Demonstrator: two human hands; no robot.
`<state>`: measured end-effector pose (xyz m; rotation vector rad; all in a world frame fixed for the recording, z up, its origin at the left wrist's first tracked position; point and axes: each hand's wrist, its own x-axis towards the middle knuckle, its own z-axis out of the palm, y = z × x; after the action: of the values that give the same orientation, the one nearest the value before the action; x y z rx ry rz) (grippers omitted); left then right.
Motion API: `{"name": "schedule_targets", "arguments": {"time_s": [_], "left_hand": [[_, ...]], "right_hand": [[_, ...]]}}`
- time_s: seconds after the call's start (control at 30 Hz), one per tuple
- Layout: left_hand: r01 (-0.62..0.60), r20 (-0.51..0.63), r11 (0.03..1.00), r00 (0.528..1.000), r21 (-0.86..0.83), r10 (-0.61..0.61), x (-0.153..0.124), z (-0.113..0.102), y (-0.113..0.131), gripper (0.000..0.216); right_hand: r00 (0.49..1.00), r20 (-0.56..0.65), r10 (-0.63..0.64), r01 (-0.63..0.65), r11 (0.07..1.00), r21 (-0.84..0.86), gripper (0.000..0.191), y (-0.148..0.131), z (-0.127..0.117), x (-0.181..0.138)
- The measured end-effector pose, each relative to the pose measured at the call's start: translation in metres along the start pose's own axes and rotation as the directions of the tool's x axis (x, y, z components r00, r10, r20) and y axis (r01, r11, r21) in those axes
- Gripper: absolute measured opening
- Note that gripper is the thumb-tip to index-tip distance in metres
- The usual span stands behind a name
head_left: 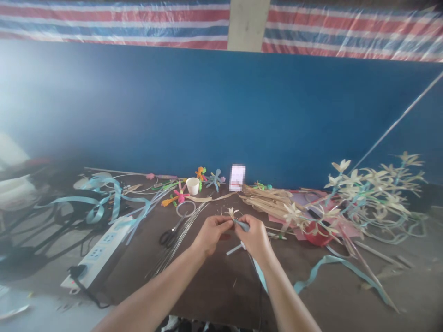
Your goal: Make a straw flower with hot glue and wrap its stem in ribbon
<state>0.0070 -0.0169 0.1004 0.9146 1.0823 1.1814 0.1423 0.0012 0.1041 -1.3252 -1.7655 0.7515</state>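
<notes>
Binding a small white flower [232, 212] at its base appears to be the step in hand, judging by the light-blue ribbon [242, 226] held against it. The left hand [215, 231] is closed in a pinch of thumb and fingers just below the petals; the right hand [253, 234] is likewise closed, gripping the ribbon beside the same point. The flower stands upright between the fingertips, above the middle of the brown table [218, 295]; its stem is too well covered to make out. A length of blue ribbon [320, 267] curls over the near right of the table; whether it joins the held piece cannot be told. To the left lie black-handled scissors [169, 236] and a bundle of thin wires [185, 229]; on the far right stands a spray of white flowers [377, 193], with dry tan strips [266, 200] between it and the hands. The next move would seem to call for a steady left pinch and even tension from the right, lest the ribbon slacken or the petals crease.
</notes>
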Motion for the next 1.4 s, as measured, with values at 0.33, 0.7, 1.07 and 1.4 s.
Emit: {"name": "schedule_targets", "arguments": {"time_s": [0.33, 0.7, 1.07, 1.4], "left_hand": [[0.016, -0.031, 1.000, 0.999, 0.025, -0.015, 0.000, -0.005, 0.005, 0.021], [0.113, 0.063, 0.991, 0.992, -0.075, -0.108, 0.000, -0.008, 0.009, 0.023], [0.058, -0.013, 0.998, 0.998, 0.034, -0.057, 0.004, -0.013, 0.006, 0.023], [-0.054, -0.138, 0.982, 0.987, 0.183, 0.080, 0.006, -0.011, -0.002, 0.028]], "right_hand": [[0.979, 0.163, 0.118, -0.165, 0.936, 0.311, 0.011, 0.004, 0.002, 0.005], [0.879, 0.436, 0.193, -0.441, 0.676, 0.590, 0.019, 0.013, 0.005, 0.003], [0.918, 0.364, 0.157, -0.347, 0.762, 0.546, 0.019, 0.008, 0.003, 0.003], [0.999, 0.038, 0.006, -0.008, 0.999, 0.046, 0.011, -0.001, 0.007, 0.000]]}}
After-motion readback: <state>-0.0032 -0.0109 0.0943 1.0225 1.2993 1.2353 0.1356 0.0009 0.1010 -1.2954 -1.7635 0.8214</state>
